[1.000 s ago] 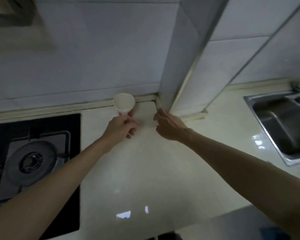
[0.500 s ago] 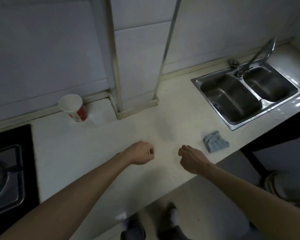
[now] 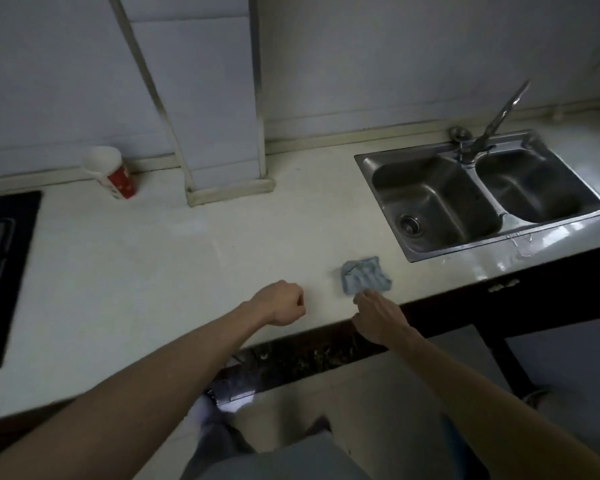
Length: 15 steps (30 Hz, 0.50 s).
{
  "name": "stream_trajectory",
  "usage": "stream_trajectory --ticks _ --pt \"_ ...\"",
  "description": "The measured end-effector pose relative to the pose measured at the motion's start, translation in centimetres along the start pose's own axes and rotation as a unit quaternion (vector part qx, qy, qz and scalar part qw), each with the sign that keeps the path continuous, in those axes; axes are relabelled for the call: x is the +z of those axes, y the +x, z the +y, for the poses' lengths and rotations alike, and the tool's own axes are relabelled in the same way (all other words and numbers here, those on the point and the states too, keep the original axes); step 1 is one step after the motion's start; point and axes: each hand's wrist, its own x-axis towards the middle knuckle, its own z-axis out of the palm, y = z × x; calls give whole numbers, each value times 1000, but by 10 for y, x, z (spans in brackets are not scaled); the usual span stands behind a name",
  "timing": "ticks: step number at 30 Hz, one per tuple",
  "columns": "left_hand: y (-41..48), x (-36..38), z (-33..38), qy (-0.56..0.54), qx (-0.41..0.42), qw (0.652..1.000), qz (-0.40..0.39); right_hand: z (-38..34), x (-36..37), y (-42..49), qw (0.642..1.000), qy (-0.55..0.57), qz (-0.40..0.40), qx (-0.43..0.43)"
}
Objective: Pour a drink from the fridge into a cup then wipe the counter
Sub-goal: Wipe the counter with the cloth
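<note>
Left hand (image 3: 282,303): closed in a loose fist, empty, over the counter (image 3: 160,258).
Right hand (image 3: 378,317): fingers extended, fingertips at the near edge of the cloth; not gripping.
Cloth (image 3: 365,274): blue, crumpled, near the counter's front edge, beside the sink (image 3: 388,199).
Cup (image 3: 110,171): red-and-white, against the back wall, well apart from both hands.

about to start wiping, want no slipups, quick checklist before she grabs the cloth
1. Cloth within reach: ok, the blue cloth lies near the counter's front edge, right at the right hand fingertips.
2. Cloth gripped: not ok, fingers only reach its near edge.
3. Left hand free: ok, loosely fisted, holding nothing.
4. Cup out of the wiping path: ok, it stands upright at the back wall, far from the cloth.
5. Drink poured in the cup: cannot tell, its inside does not show.
6. Spill on the counter: cannot tell, only faint sheen in dim light.
</note>
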Motion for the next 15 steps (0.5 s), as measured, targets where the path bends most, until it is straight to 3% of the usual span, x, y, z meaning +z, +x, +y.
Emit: stream_trajectory --ticks 7,15 --pt "12 60 47 -13 -47 999 -5 48 13 -7 1000 21 -11 -7" --pt "43 79 76 19 -78 997 5 40 33 -4 999 13 16 -25"
